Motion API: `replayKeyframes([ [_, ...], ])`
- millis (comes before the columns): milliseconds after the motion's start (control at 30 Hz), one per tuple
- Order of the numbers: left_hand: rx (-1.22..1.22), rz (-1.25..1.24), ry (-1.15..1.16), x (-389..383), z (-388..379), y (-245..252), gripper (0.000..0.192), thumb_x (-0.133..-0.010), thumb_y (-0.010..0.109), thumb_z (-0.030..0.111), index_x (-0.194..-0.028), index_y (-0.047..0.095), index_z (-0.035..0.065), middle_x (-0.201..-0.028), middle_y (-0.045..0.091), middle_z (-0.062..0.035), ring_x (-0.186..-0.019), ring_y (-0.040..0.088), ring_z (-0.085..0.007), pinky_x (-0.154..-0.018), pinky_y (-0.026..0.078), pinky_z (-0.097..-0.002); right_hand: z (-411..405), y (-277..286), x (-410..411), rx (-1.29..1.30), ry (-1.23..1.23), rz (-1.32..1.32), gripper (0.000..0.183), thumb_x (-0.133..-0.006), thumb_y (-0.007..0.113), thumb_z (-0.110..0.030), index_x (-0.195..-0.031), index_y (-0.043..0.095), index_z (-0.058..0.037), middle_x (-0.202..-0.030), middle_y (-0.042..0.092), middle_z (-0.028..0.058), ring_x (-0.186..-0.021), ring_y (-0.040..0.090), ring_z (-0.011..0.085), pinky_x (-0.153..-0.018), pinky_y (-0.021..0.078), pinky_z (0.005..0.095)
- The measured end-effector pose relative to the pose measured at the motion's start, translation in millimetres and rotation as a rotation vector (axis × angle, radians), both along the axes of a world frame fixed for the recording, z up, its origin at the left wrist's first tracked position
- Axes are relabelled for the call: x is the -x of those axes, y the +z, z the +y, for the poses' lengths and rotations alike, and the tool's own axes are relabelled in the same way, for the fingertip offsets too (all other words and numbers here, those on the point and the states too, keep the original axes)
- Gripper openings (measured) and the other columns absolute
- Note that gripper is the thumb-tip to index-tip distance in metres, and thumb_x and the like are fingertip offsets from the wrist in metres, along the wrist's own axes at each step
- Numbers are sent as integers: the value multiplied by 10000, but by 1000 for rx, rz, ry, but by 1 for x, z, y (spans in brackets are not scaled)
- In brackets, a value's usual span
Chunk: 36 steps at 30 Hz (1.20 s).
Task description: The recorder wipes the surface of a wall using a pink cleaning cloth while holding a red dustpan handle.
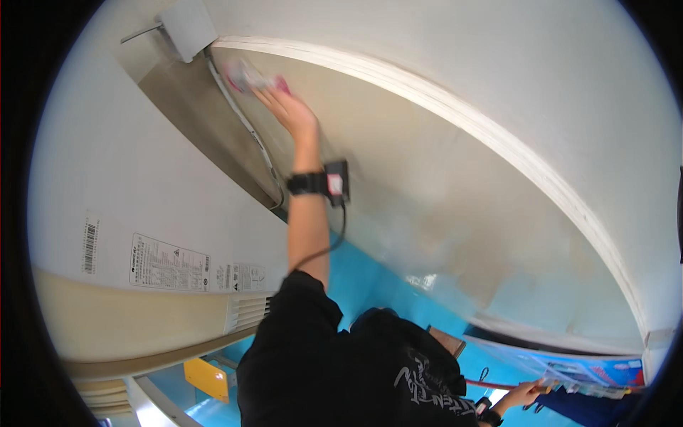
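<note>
My left hand [285,107] reaches up along the wall, its fingers on a crumpled pink and whitish cloth [248,76], blurred by motion. The cloth lies against the beige wall panel [395,139], just below a white trim strip. A black strap with a small black box [336,182] and a cable circles that wrist. Low on the right, my right hand [522,396] is closed around a thin red stick [488,384] with a wood-coloured end. Another black band sits on this wrist.
To the left stands a large white air conditioner [139,176] with printed labels. A pale cable [248,125] runs down behind it from a white wall box [189,29]. A yellow board [207,380], a brown block [447,340] and a printed colourful panel [587,368] are lower down.
</note>
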<state>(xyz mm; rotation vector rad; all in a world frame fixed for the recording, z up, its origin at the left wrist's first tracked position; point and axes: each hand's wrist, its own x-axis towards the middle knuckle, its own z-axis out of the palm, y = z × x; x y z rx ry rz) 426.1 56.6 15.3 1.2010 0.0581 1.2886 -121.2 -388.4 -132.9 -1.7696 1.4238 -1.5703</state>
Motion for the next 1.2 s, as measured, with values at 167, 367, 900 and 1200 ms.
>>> replayKeyframes([
  [167,275,491,-102,17,-44,-215,403,-862,236,207,-1153,290,-66,-1266,185,-236,-1191,158,-306,-979,127,-351,42,35,-9,-30,39,150,361,-782,520,-268,-897,461,70,-771,532,218,-569,493,255,-509,419,342],
  [367,645,664,-402,79,-124,-322,455,-852,234,241,-1205,229,-45,-1291,161,-184,-1209,125,-271,-981,113,-325,-16,9,21,3,95,542,319,-764,536,-257,-831,399,23,-580,546,168,-469,495,210,-471,433,360],
  [900,85,406,-43,-2,-16,-110,408,-867,249,181,-1189,249,-68,-1295,146,-199,-1168,222,-315,-957,190,-328,-6,22,38,-63,147,191,353,-761,506,-191,-1041,371,-23,-659,498,119,-496,452,160,-439,397,275],
  [1200,526,738,-482,87,-148,-327,464,-864,265,296,-1204,241,-18,-1281,179,-163,-1185,156,-250,-968,151,-321,4,26,31,-101,161,213,322,-767,504,-180,-1024,387,-25,-677,500,119,-504,453,157,-446,398,273],
])
